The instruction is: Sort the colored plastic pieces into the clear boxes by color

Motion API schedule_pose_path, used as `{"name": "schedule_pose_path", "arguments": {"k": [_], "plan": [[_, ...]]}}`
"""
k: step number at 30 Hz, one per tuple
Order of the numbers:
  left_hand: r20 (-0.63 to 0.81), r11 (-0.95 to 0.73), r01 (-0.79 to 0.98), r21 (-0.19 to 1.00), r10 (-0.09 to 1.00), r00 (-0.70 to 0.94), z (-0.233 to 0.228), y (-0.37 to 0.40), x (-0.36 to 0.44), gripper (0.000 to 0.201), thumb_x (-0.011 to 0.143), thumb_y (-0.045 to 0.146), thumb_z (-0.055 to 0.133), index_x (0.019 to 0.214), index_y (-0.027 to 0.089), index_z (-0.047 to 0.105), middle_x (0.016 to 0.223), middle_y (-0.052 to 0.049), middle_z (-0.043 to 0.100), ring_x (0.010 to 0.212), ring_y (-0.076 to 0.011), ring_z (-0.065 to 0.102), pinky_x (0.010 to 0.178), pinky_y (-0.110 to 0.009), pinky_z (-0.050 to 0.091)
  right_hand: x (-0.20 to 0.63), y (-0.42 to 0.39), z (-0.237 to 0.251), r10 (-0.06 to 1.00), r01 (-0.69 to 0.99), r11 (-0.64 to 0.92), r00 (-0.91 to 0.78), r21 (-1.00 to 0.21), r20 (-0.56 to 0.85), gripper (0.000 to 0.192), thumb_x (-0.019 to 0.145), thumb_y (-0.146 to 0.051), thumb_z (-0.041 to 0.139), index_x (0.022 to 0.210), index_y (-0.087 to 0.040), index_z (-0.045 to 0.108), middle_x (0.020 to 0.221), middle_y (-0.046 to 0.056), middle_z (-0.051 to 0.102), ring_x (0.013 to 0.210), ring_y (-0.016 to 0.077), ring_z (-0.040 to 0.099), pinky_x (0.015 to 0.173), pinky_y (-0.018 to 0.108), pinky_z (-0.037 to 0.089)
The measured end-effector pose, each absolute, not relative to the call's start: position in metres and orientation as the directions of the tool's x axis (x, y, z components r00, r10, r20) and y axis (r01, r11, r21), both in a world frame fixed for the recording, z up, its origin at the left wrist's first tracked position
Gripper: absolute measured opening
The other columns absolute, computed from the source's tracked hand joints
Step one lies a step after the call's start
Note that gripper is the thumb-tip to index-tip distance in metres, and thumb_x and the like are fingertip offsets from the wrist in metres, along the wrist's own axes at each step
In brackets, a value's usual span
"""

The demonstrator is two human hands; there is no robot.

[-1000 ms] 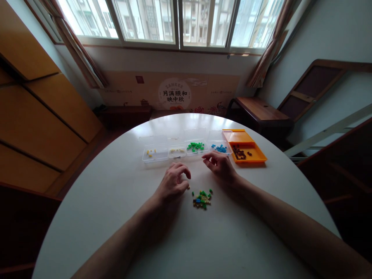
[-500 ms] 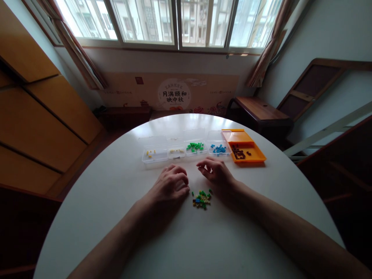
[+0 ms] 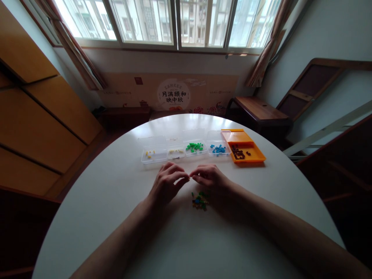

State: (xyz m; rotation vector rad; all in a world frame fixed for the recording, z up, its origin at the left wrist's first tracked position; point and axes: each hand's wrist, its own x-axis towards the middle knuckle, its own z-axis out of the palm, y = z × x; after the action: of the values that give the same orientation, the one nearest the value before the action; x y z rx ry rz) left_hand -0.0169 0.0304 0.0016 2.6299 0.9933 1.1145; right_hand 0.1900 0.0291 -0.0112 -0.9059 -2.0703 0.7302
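Two bare hands met over a round white table [image 3: 122, 201], our left hand [image 3: 166, 185] and right hand [image 3: 210, 178] nearly touching at the fingertips. Left fingers [image 3: 181, 179] were curled with thumb and forefinger pressed together; right fingers [image 3: 196, 179] were pinched likewise. Between them sat something tiny and pale, too small to say which hand had it. We could not tell its colour for sure.

Just near the hands lay a small pile of mixed beads [image 3: 199, 200], green, blue and yellowish, loose on the bare table. Far of the hands stood a row of clear boxes: one with yellow bits [image 3: 153, 155], one with pale bits [image 3: 176, 152], one with green pieces [image 3: 195, 147], one with blue pieces [image 3: 218, 149]. An orange tray [image 3: 255, 155] at the right end held dark brown pieces.

Risks, as we judged them: the table looked glossy and hard, so a dropped bead would likely bounce or roll off. A wrist could brush the loose pile and scatter it. The boxes looked thin, light plastic, so a knock could shift them or mix the colours. The beads looked hard, small and blocky.
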Motion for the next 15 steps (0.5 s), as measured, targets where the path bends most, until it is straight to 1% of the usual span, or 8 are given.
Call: {"name": "schedule_pose_path", "arguments": {"k": [3,6,12,15], "plan": [[0.621,-0.788,0.529,0.313,0.592,0.514,0.002,0.0293,-0.0171,0.009,0.085,0.027,0.063,0.079,0.022,0.068,0.078,-0.002,0.067,0.079,-0.0165,0.055,0.078,-0.032,0.044,0.1883,0.0283,-0.0094,0.782,0.314,0.563,-0.501,-0.764,0.371,0.017,0.087,-0.022,0.056,0.091,-0.016,0.071,0.077,0.003,0.066,0.065,0.0106,0.056,0.062,0.021,0.043],[0.607,-0.776,0.551,0.308,0.606,0.514,0.003,0.0279,-0.0172,0.012,0.086,0.029,0.062,0.078,0.023,0.068,0.078,-0.002,0.067,0.08,-0.0163,0.055,0.078,-0.032,0.044,0.1861,0.0277,-0.0079,0.792,0.308,0.541,-0.5,-0.783,0.35,0.017,0.087,-0.023,0.056,0.089,-0.015,0.071,0.078,0.004,0.068,0.067,0.0114,0.058,0.064,0.022,0.044],[0.594,-0.751,0.597,0.283,0.626,0.505,0.0033,0.0277,-0.0177,0.02,0.086,0.033,0.062,0.07,0.021,0.064,0.076,-0.002,0.067,0.08,-0.017,0.055,0.078,-0.032,0.043,0.1831,0.0266,-0.0067,0.815,0.329,0.524,-0.462,-0.785,0.351,0.015,0.084,-0.026,0.061,0.084,-0.015,0.071,0.069,0.001,0.064,0.058,0.0087,0.05,0.056,0.019,0.04],[0.577,-0.756,0.603,0.253,0.618,0.534,0.0003,0.0291,-0.0187,0.019,0.086,0.033,0.061,0.071,0.021,0.063,0.076,-0.002,0.066,0.08,-0.0176,0.055,0.077,-0.032,0.042,0.1828,0.0274,-0.0086,0.823,0.323,0.514,-0.447,-0.795,0.35,0.014,0.083,-0.028,0.063,0.084,-0.016,0.071,0.069,0.0,0.063,0.056,0.0078,0.048,0.053,0.019,0.039]]}}
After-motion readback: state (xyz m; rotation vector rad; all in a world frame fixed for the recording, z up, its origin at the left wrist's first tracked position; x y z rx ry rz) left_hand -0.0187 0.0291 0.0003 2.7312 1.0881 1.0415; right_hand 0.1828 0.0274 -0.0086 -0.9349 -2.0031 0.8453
